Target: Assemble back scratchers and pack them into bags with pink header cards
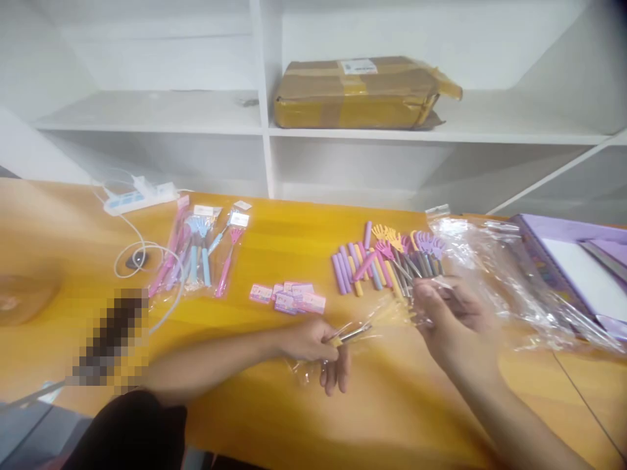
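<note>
My left hand [313, 344] is closed around the handle end of a yellow back scratcher [356, 333] in a clear plastic sleeve. The hand-shaped head of the scratcher points right. My right hand [453, 316] pinches the clear plastic near that head. Just beyond my right hand lies a pile of hand-shaped scratcher heads [385, 248] on metal rods, in pink, yellow and purple. Colored handle tubes [341, 271] lie beside them. Small pink printed cards [294, 298] are spread on the table past my left hand.
Several bagged back scratchers [199, 251] lie at the left, near a white power strip [142, 198] and its cable. Clear plastic bags [477, 261] are heaped at the right beside a purple box [563, 261]. A taped carton [362, 94] rests on the white shelf [196, 111].
</note>
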`<move>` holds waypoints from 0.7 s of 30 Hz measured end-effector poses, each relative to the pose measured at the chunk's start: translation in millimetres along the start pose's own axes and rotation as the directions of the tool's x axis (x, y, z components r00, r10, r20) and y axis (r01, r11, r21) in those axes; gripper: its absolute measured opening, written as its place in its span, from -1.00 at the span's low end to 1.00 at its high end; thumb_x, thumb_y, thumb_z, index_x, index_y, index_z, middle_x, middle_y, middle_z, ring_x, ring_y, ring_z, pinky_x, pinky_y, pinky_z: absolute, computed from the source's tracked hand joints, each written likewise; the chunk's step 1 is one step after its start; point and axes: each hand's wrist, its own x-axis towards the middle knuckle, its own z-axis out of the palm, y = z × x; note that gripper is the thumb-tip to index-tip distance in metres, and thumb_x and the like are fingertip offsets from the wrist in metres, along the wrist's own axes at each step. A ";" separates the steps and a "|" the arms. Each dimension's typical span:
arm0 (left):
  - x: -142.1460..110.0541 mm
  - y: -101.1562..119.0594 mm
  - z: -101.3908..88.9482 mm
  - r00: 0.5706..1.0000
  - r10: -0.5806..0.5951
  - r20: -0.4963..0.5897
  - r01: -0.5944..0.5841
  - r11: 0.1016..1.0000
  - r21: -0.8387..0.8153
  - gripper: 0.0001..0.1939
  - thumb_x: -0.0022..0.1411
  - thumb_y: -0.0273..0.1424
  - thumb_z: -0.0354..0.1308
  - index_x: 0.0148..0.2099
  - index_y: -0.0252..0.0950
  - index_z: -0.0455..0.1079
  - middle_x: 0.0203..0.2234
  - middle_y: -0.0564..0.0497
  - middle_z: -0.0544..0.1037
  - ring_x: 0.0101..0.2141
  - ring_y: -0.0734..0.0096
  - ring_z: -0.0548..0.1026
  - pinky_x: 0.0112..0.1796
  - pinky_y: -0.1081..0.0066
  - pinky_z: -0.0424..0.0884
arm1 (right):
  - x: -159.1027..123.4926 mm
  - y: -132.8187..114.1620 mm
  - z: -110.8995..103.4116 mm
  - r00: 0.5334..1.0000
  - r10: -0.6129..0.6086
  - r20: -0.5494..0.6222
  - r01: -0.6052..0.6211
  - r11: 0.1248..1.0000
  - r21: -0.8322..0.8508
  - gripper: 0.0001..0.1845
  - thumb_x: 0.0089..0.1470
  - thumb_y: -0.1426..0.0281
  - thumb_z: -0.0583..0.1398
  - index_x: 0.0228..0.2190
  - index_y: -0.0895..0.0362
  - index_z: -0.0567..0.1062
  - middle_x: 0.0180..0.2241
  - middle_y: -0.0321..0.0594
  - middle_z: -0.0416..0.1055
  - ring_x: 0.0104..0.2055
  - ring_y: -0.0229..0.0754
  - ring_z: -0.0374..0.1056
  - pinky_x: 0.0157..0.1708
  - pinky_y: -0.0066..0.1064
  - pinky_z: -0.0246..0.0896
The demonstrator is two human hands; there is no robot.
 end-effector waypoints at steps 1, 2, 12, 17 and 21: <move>0.5 -1.8 0.2 1.000 -0.001 -0.015 0.001 1.000 0.011 -0.91 0.28 -0.40 0.23 -0.25 -0.31 0.52 -0.43 -0.06 0.67 -0.50 0.36 0.64 -0.44 0.41 0.52 | 3.1 -11.9 -0.2 0.999 -0.021 -0.032 0.021 1.000 0.000 -0.69 0.12 0.13 0.47 -0.29 0.08 0.60 -0.56 -0.34 0.39 -0.67 -0.34 0.16 -0.76 -0.50 0.08; 1.3 -3.8 0.0 0.999 0.005 -0.041 -0.004 1.000 0.020 -0.93 0.24 -0.43 0.22 -0.25 -0.32 0.52 -0.46 -0.04 0.65 -0.52 0.36 0.63 -0.47 0.43 0.51 | 6.0 -23.5 -0.2 0.995 -0.059 -0.078 0.060 0.998 0.006 -0.71 0.10 0.16 0.48 -0.30 0.08 0.61 -0.55 -0.33 0.40 -0.67 -0.33 0.16 -0.76 -0.49 0.07; 8.3 -6.4 -9.8 0.925 0.226 -0.306 -0.242 0.970 -0.017 -0.52 0.35 -0.13 0.36 0.13 -0.37 0.49 -0.38 0.00 0.58 -0.54 0.36 0.64 -0.53 0.47 0.51 | 35.3 -72.9 -20.0 0.895 -0.330 -0.299 0.370 0.925 0.084 -0.83 0.08 0.35 0.47 -0.34 0.13 0.61 -0.58 -0.37 0.30 -0.61 -0.37 0.14 -0.70 -0.51 -0.06; 7.1 -2.0 -4.8 0.932 0.196 -0.305 -0.182 0.980 0.077 -0.53 0.29 -0.08 0.42 -0.03 -0.39 0.52 -0.37 -0.05 0.61 -0.48 0.36 0.66 -0.46 0.47 0.54 | 16.2 -91.0 -40.2 0.947 -0.304 0.105 0.320 0.926 -0.202 -0.82 0.18 0.22 0.44 -0.35 0.05 0.64 -0.44 -0.24 0.47 -0.55 -0.28 0.29 -0.64 -0.41 0.18; 3.6 2.1 -0.7 0.963 0.158 -0.217 -0.115 0.973 0.198 -0.67 0.38 -0.18 0.34 -0.12 -0.40 0.54 -0.41 -0.05 0.61 -0.45 0.42 0.65 -0.39 0.48 0.55 | -16.1 -106.2 -40.9 0.842 -0.537 0.049 0.516 0.776 -0.363 -0.97 0.22 0.33 0.40 -0.30 -0.06 0.68 -0.35 -0.17 0.53 -0.36 -0.12 0.42 -0.48 -0.28 0.27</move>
